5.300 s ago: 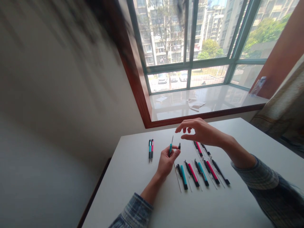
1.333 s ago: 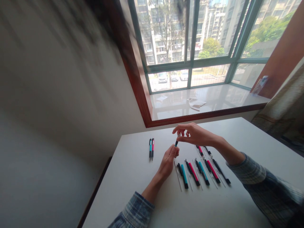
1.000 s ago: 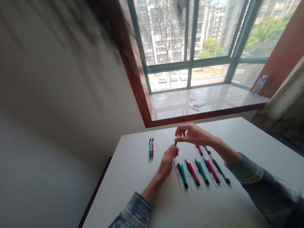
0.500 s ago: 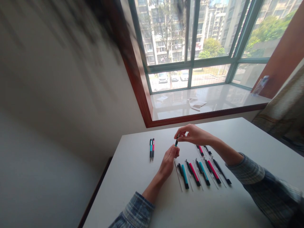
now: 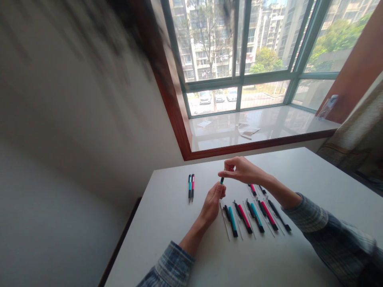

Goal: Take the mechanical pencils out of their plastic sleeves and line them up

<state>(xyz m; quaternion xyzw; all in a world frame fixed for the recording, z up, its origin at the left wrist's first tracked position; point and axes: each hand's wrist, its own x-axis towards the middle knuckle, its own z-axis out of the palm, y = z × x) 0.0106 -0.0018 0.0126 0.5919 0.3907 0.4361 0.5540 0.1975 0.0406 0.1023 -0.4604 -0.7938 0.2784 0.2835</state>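
My left hand [image 5: 214, 198] is closed round the lower part of a small pen [image 5: 222, 180], which points upward with a bit of teal and black showing. Just above, my right hand [image 5: 241, 169] pinches the pen's upper end between thumb and fingers. To the left of my hands, a teal pen [image 5: 189, 187] and a pink pen [image 5: 193, 187] lie side by side. Right of my left hand is a row of pen parts, among them a teal barrel [image 5: 232, 222], a pink barrel [image 5: 245, 219], black clip pieces and thin white refills.
More pink and black pen parts [image 5: 253, 190] lie behind the row, partly under my right forearm. The white table [image 5: 167, 239] meets a wall on the left. Beyond it, a window sill [image 5: 221, 137] holds crumpled paper [image 5: 247, 130] and a clear bottle [image 5: 328, 107].
My right hand's fingers have shifted on the pen's top, the thumb now lying more level across it. My left hand has stayed in place.
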